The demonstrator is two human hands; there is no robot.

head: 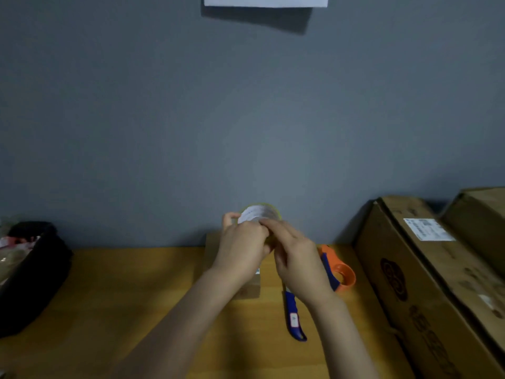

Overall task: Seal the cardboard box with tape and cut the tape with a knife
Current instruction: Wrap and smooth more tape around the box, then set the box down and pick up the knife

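Both hands (269, 250) hold the tape roll (259, 213) above the cardboard box (246, 289).

2 bare forearms — no sleeves — left hand (240, 248), right hand (299, 265), ringless fingers (276, 228).

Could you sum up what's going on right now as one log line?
stage: finding tape end | left hand: holds clear tape roll | right hand: picks at roll | small brown cardboard box: untaped | blue utility knife: on wooden table
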